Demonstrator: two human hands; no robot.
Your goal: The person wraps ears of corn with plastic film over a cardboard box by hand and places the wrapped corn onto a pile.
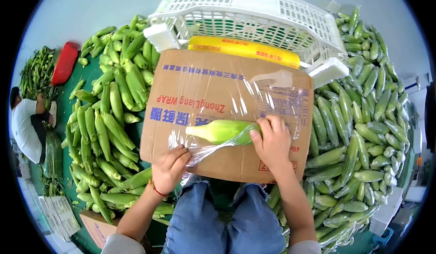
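Left hand (170,167) pinches film (205,153); right hand (275,141) grasps film-covered end of corn (220,131), lying between hands on box (245,165). Film may tear or bunch if left hand tugs unevenly; corn may roll if right hand slackens.

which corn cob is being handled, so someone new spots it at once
In the middle, below the white crate, is a cardboard box. On it, between left hand and right hand, lies a green cob partly in film, stem to the left. It alone lies on the box; other cobs form heaps at either side.
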